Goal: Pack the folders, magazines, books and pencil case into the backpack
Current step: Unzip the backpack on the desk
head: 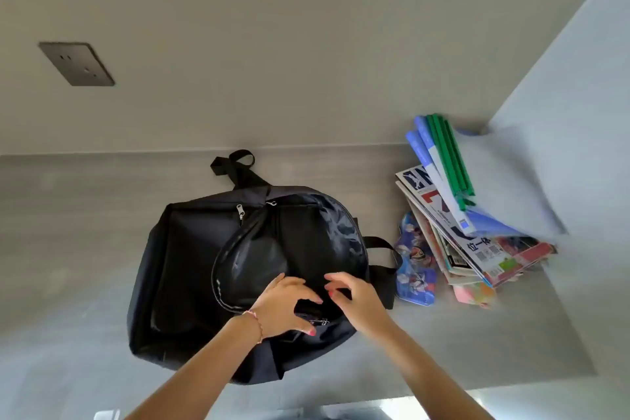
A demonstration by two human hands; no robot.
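Black fabric backpack (218,269) laid flat on grey countertop (68,249), main zip partly undone. Opening edge pinched by left hand (283,305) and right hand (358,300). Folders, magazines (477,242), blue pencil case (416,266) stacked just right of it.

**What everything is made of**

The big black cloth backpack (191,269) is looking soft and matt on the outside. Its open flap is showing a shiny, crinkly black lining (327,215). The little silver metal zip pulls (240,211) are glinting. The flat woven black straps (235,164) are looking dull and a bit rough.

The grey stone-look table top (68,215) is looking smooth and matt. The blue and green plastic folders (443,164) are looking smooth and a little see-through. The paper magazines (477,249) are shining with glossy covers. The blue picture-printed pencil case (416,266) is looking shiny too. The dark square socket plate (76,63) on the wall is looking like brushed metal.
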